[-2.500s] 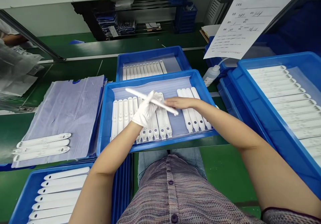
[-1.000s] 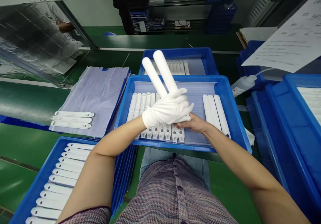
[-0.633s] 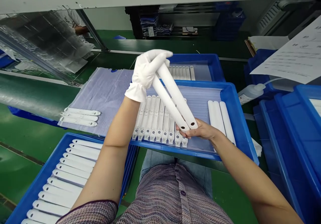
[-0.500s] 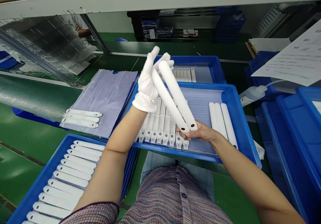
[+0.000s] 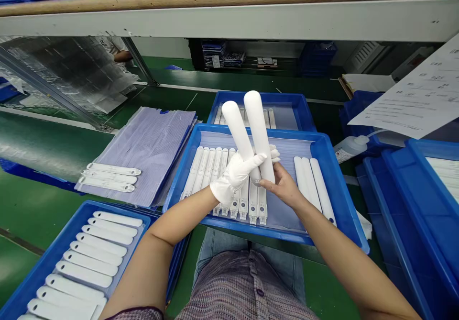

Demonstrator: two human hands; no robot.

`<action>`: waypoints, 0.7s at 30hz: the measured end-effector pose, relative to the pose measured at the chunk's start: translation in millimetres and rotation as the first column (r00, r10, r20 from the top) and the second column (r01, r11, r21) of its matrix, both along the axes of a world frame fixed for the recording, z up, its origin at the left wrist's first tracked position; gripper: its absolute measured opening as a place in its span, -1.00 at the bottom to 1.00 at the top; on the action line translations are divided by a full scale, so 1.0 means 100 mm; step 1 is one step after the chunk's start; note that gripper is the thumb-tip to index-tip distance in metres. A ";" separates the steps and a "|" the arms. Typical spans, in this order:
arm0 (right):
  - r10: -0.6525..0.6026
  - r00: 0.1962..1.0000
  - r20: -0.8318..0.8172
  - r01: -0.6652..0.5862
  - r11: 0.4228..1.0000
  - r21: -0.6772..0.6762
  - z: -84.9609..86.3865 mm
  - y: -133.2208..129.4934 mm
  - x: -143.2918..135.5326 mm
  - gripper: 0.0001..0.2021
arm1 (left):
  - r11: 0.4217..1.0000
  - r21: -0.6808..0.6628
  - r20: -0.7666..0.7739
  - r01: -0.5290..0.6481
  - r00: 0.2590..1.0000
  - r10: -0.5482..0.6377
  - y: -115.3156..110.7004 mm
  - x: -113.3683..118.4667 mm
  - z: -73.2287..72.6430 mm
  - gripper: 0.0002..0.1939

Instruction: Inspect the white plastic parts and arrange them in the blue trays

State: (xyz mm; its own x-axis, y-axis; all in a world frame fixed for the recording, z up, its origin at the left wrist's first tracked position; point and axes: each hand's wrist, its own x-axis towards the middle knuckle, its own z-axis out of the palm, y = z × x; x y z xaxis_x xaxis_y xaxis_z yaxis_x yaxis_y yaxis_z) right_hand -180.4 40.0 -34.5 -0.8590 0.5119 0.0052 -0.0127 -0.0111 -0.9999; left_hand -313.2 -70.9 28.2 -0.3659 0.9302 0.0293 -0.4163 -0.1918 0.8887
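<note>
Near the middle of the frame, the left hand (image 5: pixel 234 171), in a stretchy white glove, had its grip curled round two white bars (image 5: pixel 259 128), thumb in front and fingertips poking out behind. The right hand (image 5: pixel 283 186), bare, pinched them low down with its thumb in front. So the right hand was nearest the bottom ends, and the left hand was a bit higher. The bars' long way ran to the upper middle of the frame, close at the bottom, spread at the top. They were smooth with round ends, and looked like plastic. Under them sat a shiny blue tray (image 5: pixel 337 181) with a pale purple sheet (image 5: pixel 289 145). A row of white strips (image 5: pixel 214 164) lay on its left, and three plain white bars (image 5: pixel 304 176) on its right.
</note>
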 end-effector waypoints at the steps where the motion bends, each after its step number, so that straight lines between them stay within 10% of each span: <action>1: -0.075 0.995 -0.058 0.077 0.997 0.026 0.04 -0.03 -0.05 -0.29 | 1.000 -0.023 -0.032 -0.003 0.999 0.002 0.01 -0.02 -0.01 -0.46; 5: -0.214 0.963 -0.165 0.223 0.974 0.035 0.17 -0.15 -0.17 -0.21 | 0.992 -0.045 -0.060 -0.114 0.992 0.111 0.04 -0.10 -0.08 -0.49; 9: -0.108 0.981 -0.160 0.064 0.965 -0.255 0.19 -0.17 -0.17 -0.20 | 0.972 -0.002 0.161 -0.235 0.959 0.232 0.01 -0.16 -0.09 -0.42; 13: -0.016 0.988 -0.151 -0.073 0.824 -0.563 0.16 -0.15 -0.15 -0.43 | 0.993 -0.010 0.323 -0.114 0.940 0.112 -0.01 -0.12 -0.09 -0.57; 21: -0.092 0.993 -0.081 -0.001 0.652 -0.758 0.19 -0.20 -0.17 -0.69 | 0.997 -0.056 0.396 -0.062 0.915 0.079 0.03 -0.05 -0.10 -0.62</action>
